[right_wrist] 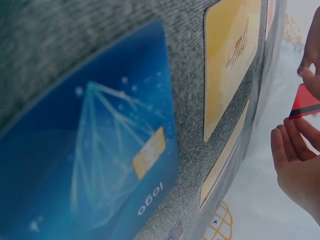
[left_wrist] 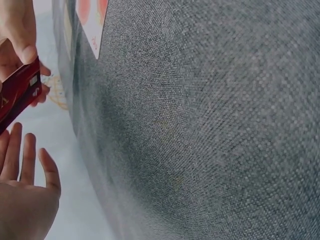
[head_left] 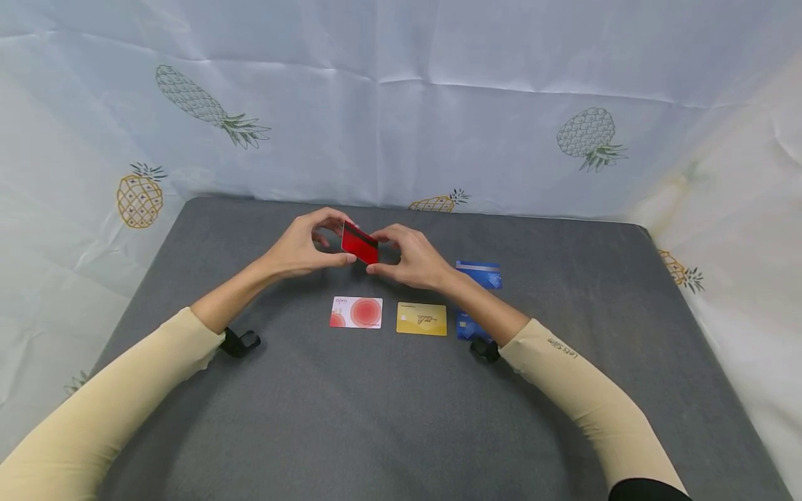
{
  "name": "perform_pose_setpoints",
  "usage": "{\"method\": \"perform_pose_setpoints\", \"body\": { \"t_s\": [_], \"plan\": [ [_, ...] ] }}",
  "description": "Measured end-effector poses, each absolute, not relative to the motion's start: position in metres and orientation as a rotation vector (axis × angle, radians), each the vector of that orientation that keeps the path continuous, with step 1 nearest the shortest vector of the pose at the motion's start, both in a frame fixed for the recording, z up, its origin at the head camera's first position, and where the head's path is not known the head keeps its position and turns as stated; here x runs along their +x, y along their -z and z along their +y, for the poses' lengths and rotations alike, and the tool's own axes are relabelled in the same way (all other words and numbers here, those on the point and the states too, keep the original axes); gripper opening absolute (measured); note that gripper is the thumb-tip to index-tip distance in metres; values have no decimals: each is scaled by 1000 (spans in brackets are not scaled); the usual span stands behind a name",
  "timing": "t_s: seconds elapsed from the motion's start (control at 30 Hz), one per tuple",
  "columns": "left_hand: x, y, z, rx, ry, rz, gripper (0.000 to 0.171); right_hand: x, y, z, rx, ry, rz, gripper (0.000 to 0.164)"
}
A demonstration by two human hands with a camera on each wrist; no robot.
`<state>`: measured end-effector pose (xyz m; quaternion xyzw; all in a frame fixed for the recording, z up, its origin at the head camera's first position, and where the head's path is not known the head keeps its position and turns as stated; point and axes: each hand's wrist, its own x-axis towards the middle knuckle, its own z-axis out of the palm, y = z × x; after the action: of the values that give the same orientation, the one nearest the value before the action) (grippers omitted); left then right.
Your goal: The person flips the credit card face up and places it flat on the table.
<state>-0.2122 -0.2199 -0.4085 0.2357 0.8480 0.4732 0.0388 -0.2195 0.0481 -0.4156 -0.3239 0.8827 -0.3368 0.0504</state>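
A red bank card (head_left: 359,245) with a dark stripe is held up above the grey table, tilted. My left hand (head_left: 307,245) pinches its left edge between thumb and fingers. At the right edge, my right hand (head_left: 410,257) grips it likewise. The left wrist view shows the other face of the red card (left_wrist: 22,92), dark red with a chip. There the left hand's other fingers (left_wrist: 25,160) stretch out loosely. Nearer me lie a white card with red circles (head_left: 356,312) and a yellow card (head_left: 422,319).
Two blue cards lie at the right, one upper blue card (head_left: 479,275) and one lower blue card (head_left: 470,325) partly under the right forearm. A pale-yellow card (right_wrist: 225,155) lies beyond the yellow one. Pineapple-print cloth (head_left: 401,125) hangs behind the grey table (head_left: 351,417).
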Motion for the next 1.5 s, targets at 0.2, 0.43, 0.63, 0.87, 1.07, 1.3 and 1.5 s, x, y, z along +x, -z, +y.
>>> {"method": "perform_pose_setpoints", "body": {
  "t_s": [0.2, 0.43, 0.63, 0.87, 1.07, 1.3, 1.5],
  "plan": [
    [-213, 407, -220, 733, -1458, 2596, 54, -221, 414, 52, -954, 1051, 2647, 67],
    [-211, 405, -222, 709, -1421, 2645, 54, -223, 409, 57, -940, 1154, 2639, 65],
    [-213, 407, -221, 712, -1408, 2651, 55, -223, 405, 57, -979, 1231, 2656, 62],
    [-213, 408, -221, 724, -1409, 2646, 56, -221, 399, 56, -991, 1319, 2661, 59],
    [-213, 409, -221, 740, -1394, 2645, 56, -220, 396, 56, -996, 1353, 2660, 57],
    [-213, 408, -219, 759, -1396, 2635, 54, -219, 394, 53, -1016, 1390, 2636, 56],
    [-212, 407, -217, 760, -1381, 2638, 55, -218, 393, 50, -1029, 1390, 2634, 56]
  ]
}}
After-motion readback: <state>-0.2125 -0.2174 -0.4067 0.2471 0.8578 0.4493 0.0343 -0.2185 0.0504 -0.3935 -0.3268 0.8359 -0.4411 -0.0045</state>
